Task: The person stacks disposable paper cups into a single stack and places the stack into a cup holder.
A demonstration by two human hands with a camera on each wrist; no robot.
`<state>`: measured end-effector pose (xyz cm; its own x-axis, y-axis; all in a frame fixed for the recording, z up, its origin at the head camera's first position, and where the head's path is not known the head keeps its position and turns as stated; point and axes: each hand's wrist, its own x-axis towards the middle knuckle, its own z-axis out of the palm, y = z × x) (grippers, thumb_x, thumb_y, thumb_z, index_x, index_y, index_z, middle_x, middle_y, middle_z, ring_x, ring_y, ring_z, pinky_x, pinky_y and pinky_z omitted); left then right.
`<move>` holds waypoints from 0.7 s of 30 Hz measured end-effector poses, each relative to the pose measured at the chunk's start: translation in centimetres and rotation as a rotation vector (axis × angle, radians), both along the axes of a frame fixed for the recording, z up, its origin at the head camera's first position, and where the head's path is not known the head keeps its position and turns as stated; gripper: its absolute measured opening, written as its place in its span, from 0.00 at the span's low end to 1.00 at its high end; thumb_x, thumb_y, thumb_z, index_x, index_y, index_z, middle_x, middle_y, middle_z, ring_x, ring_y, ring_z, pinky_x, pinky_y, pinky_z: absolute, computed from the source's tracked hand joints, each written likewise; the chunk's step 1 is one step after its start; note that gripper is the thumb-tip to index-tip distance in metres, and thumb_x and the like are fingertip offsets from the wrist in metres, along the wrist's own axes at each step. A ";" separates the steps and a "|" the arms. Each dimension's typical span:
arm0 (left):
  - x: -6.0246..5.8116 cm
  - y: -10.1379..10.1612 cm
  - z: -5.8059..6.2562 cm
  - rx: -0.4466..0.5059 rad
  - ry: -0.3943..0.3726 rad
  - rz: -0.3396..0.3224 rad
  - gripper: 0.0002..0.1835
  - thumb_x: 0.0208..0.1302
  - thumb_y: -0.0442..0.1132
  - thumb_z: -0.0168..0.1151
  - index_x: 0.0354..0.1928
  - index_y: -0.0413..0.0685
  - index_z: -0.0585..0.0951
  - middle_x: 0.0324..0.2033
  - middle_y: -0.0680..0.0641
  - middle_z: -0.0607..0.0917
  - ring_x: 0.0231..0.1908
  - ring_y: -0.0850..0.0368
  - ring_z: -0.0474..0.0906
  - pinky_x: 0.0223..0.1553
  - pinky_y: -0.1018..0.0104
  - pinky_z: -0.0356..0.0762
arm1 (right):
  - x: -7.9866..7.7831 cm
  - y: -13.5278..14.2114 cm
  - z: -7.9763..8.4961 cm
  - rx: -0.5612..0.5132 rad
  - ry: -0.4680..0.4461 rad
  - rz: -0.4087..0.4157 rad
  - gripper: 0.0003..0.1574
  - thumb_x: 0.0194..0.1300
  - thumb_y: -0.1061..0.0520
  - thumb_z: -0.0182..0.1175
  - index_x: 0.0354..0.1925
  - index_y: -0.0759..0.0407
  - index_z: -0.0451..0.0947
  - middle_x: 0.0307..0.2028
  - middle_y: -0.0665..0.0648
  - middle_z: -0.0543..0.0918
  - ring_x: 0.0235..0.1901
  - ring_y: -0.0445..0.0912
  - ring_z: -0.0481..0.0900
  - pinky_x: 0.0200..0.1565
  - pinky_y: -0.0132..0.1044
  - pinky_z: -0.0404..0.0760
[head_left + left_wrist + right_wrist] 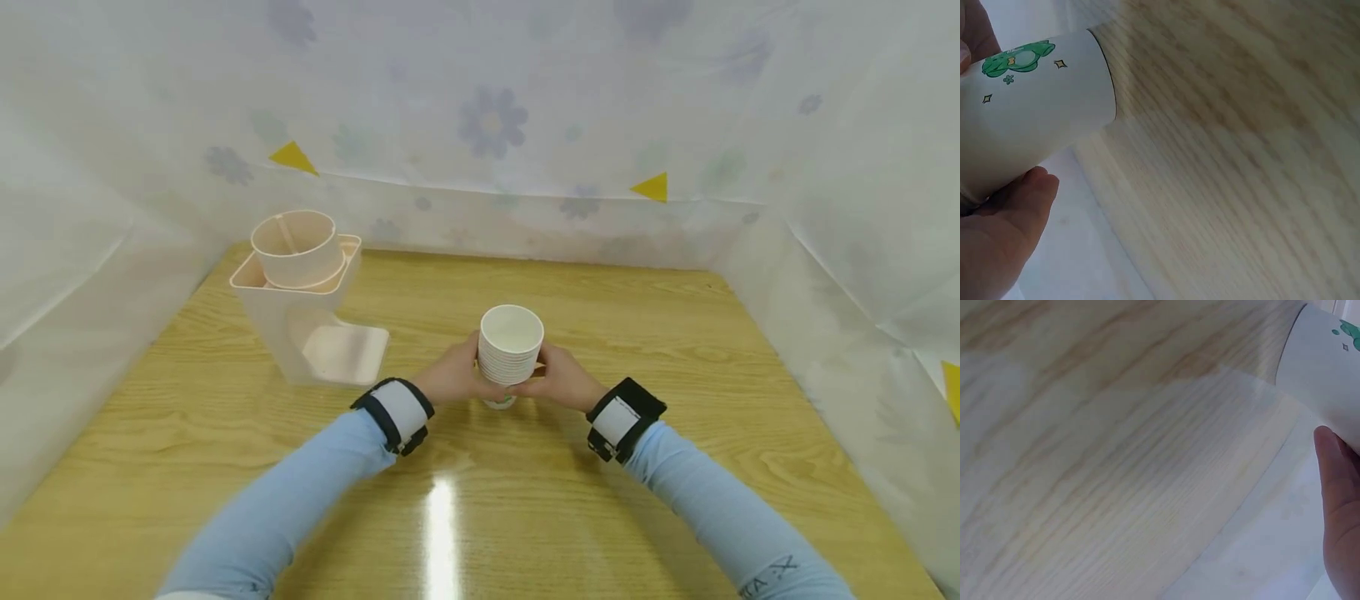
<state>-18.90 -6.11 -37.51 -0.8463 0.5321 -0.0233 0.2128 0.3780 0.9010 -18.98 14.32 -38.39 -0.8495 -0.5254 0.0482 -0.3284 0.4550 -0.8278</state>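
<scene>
A stack of white paper cups (510,350) stands upright near the middle of the wooden table, mouths facing up. My left hand (459,372) grips the stack from the left, and my right hand (558,379) holds it from the right. In the left wrist view, the lowest cup (1054,100) shows a green cartoon figure and small stars, with thumb and fingers on opposite sides of it. The right wrist view catches part of the same cup (1322,369), with a finger of the right hand (1341,506) along its side.
At the left of the table (600,500) stands a cream-coloured holder (292,333) with a round open tube (300,258) on top and a flat foot (348,354). White flower-print sheeting (420,108) with yellow triangles walls the back and sides.
</scene>
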 end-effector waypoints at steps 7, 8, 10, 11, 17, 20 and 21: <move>0.2 0.3 -0.4 0.017 0.004 0.071 0.46 0.45 0.36 0.73 0.68 0.45 0.61 0.61 0.41 0.74 0.59 0.48 0.71 0.61 0.49 0.70 | -0.4 0.2 -0.1 0.017 -0.001 0.009 0.46 0.50 0.55 0.70 0.63 0.68 0.63 0.57 0.70 0.75 0.55 0.58 0.75 0.53 0.53 0.79; 0.2 0.3 -0.4 0.019 0.003 0.075 0.46 0.45 0.36 0.73 0.68 0.45 0.62 0.60 0.41 0.75 0.59 0.48 0.71 0.61 0.49 0.70 | -0.4 0.2 -0.1 0.027 0.003 0.009 0.45 0.50 0.55 0.70 0.62 0.69 0.64 0.56 0.70 0.76 0.54 0.58 0.75 0.52 0.53 0.79; 0.2 0.3 -0.3 0.012 0.004 0.081 0.45 0.45 0.36 0.73 0.67 0.44 0.63 0.60 0.41 0.75 0.58 0.48 0.72 0.60 0.50 0.71 | -0.5 0.1 0.1 0.045 0.002 0.004 0.45 0.49 0.55 0.70 0.62 0.69 0.65 0.55 0.70 0.77 0.52 0.58 0.77 0.51 0.52 0.80; 0.1 0.3 -0.3 0.010 0.007 0.082 0.45 0.44 0.36 0.73 0.67 0.44 0.63 0.60 0.41 0.75 0.58 0.48 0.72 0.60 0.50 0.72 | -0.5 0.1 0.2 0.052 0.000 -0.003 0.45 0.49 0.54 0.70 0.62 0.69 0.65 0.55 0.70 0.77 0.52 0.57 0.77 0.51 0.52 0.80; -0.3 0.4 0.0 0.059 0.002 0.096 0.44 0.46 0.39 0.73 0.68 0.48 0.63 0.61 0.43 0.74 0.58 0.47 0.72 0.60 0.48 0.71 | -0.7 0.1 1.4 0.009 -0.021 -0.010 0.45 0.51 0.57 0.69 0.64 0.69 0.62 0.57 0.71 0.75 0.53 0.58 0.76 0.51 0.54 0.80; -0.4 0.3 0.0 0.086 -0.014 0.105 0.43 0.48 0.41 0.72 0.68 0.49 0.63 0.62 0.43 0.73 0.59 0.47 0.71 0.61 0.49 0.70 | -0.8 0.1 2.0 -0.036 -0.034 0.001 0.46 0.52 0.59 0.68 0.65 0.68 0.60 0.58 0.71 0.73 0.54 0.59 0.75 0.52 0.55 0.79; -0.3 0.3 0.1 0.087 -0.018 0.112 0.43 0.48 0.41 0.72 0.67 0.49 0.63 0.62 0.44 0.73 0.59 0.48 0.71 0.61 0.49 0.71 | -0.7 0.1 2.2 -0.048 -0.037 0.005 0.46 0.52 0.60 0.68 0.65 0.68 0.60 0.58 0.71 0.73 0.54 0.59 0.75 0.52 0.55 0.79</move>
<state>-19.25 -5.85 -37.45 -0.9004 0.4351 0.0028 0.1571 0.3191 0.9346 -19.72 14.42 -36.24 -0.8485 -0.5276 0.0416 -0.2990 0.4130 -0.8602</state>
